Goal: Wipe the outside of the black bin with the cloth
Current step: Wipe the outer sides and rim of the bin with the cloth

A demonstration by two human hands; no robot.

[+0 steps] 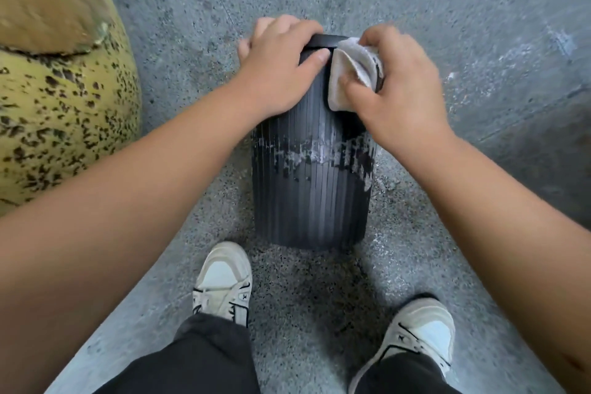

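I see the black bin (311, 182) standing on the grey speckled floor (447, 25), just ahead of my two white sneakers (224, 278). My left hand (281, 70) grips its rim, fingers curled over the far edge. My right hand (396, 86) pinches the white cloth (351, 70) against the bin's ribbed upper side. A whitish smear bands the bin's middle. A yellow speckled object (64, 105) sits at the left.

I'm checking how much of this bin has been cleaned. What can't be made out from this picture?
Head view only:
- The far side of the black bin: turned away from the camera.
- Its rim and top: largely covered by the left hand, the right hand and the cloth.
- The yellow speckled object at left: cut off by the frame edge, unidentifiable.
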